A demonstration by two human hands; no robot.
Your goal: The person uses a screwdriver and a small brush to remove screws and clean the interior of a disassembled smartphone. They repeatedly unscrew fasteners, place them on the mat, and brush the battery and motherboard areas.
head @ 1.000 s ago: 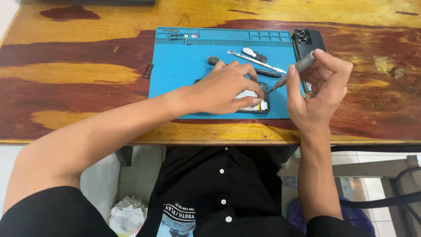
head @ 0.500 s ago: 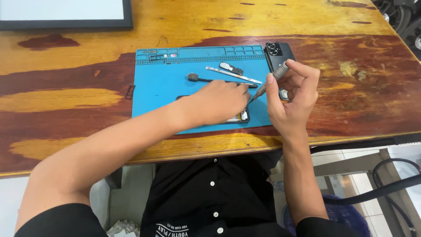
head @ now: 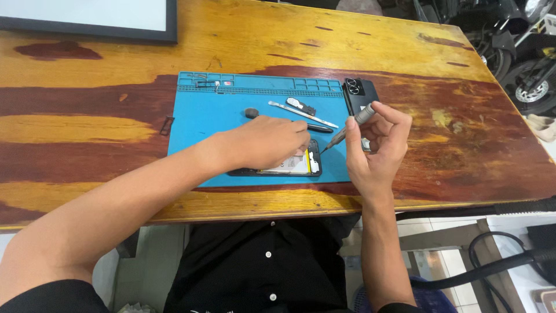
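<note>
An opened phone [head: 295, 164] lies on the blue work mat [head: 202, 122], its inside facing up. My left hand [head: 263, 142] rests flat on it and covers most of it. My right hand [head: 376, 148] holds a grey screwdriver [head: 350, 124] at a slant, its tip pointing down at the phone's right end. The phone's dark back cover [head: 360, 93] lies at the mat's far right corner, just behind my right hand.
On the mat behind my hands lie thin metal tweezers [head: 301, 114], a black-handled tool [head: 318, 128] and a small dark part [head: 301, 106]. The mat sits on a worn wooden table [head: 87, 127]. A dark-framed white board [head: 87, 14] lies far left. Cables hang below right.
The view has shifted, so the mat sits more to the middle. My left hand stays on the phone and my right hand keeps the screwdriver at the phone's right end.
</note>
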